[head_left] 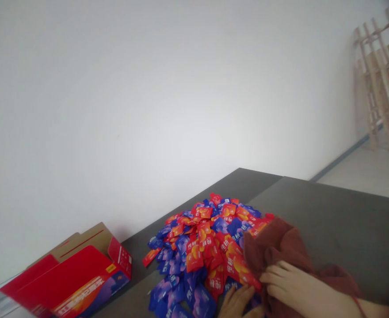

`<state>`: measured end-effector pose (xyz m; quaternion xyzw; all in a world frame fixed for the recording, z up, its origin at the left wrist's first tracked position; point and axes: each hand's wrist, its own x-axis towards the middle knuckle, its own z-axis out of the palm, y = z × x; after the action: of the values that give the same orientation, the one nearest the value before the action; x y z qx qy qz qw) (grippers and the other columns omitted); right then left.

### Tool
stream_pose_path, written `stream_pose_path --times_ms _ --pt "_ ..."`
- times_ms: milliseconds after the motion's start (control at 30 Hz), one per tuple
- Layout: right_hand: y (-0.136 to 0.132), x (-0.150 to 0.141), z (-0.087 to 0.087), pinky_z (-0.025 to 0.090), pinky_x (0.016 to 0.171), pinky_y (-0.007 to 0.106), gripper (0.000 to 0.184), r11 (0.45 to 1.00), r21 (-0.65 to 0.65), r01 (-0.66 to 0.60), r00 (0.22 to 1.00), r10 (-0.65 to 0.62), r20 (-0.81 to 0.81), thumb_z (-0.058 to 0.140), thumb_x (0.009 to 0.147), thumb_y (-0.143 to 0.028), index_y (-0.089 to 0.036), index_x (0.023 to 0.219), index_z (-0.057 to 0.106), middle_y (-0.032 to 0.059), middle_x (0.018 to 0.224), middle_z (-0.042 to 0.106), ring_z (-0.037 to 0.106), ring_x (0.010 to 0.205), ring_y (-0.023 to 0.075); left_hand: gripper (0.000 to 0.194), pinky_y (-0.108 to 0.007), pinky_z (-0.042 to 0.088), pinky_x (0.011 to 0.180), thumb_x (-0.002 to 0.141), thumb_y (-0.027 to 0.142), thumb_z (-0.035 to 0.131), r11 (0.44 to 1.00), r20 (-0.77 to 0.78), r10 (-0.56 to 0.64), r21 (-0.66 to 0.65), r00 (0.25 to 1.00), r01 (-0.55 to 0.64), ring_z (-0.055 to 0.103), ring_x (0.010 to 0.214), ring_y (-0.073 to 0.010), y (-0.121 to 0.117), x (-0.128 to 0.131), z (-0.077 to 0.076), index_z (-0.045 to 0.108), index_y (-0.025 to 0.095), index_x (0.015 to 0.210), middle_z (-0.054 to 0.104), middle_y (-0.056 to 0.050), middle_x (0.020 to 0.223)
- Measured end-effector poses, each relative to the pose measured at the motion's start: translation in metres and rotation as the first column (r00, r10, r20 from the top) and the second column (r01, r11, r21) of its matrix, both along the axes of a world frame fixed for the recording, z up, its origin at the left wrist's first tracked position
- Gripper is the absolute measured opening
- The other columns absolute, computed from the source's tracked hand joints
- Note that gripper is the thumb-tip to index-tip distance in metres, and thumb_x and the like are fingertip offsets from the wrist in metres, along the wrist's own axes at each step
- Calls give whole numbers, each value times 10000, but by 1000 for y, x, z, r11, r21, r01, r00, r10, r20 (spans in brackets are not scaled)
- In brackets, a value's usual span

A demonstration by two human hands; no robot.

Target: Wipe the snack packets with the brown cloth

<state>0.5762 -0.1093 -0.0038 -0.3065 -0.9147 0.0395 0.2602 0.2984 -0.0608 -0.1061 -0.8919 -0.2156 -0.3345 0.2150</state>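
A heap of small red and blue sachets (203,247) with white lettering lies on the dark table. At the right side of the heap is a crumpled brown cloth (285,243), touching the nearest red sachets. My right hand (290,285) is closed over the cloth, with folds bunched around its fingers. Low in the frame, my left hand (239,304) rests at the heap's near edge beside the cloth, its fingers stretched out and apart over the sachets. The frame's bottom edge cuts off the rest of that hand.
An open red cardboard box (78,278) with printed lettering stands at the left, its flaps up. Behind the dark table (343,221) rises a plain white wall (181,101). A wooden rack (382,75) stands on the floor at the far right.
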Motion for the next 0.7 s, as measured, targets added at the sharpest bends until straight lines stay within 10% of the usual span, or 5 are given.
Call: stream_pose_path --times_ms 167,467,700 --pt "50 -18 -21 390 1052 531 469 998 -54 25 999 -23 37 603 732 -136 -182 1194 672 126 1247 699 594 1191 345 508 -320 616 896 921 659 663 947 -138 90 -293 986 -127 736 1018 -199 23 0 -4 664 328 1306 766 -41 1127" --pt "105 -26 -23 401 1027 517 346 998 5 66 997 -66 29 639 811 -154 -167 1155 673 122 1216 699 592 1174 341 439 -380 552 881 888 302 758 929 -111 -117 -363 987 69 625 1046 -219 43 -2 44 643 358 1308 626 -52 1204" --pt "113 -13 12 455 976 488 274 988 17 156 987 -156 -28 580 874 -148 -146 1140 647 145 1140 677 605 1064 310 653 -396 537 1028 793 -4 588 804 -196 56 -572 979 -161 612 1218 -213 32 3 89 648 351 1337 641 -39 1319"
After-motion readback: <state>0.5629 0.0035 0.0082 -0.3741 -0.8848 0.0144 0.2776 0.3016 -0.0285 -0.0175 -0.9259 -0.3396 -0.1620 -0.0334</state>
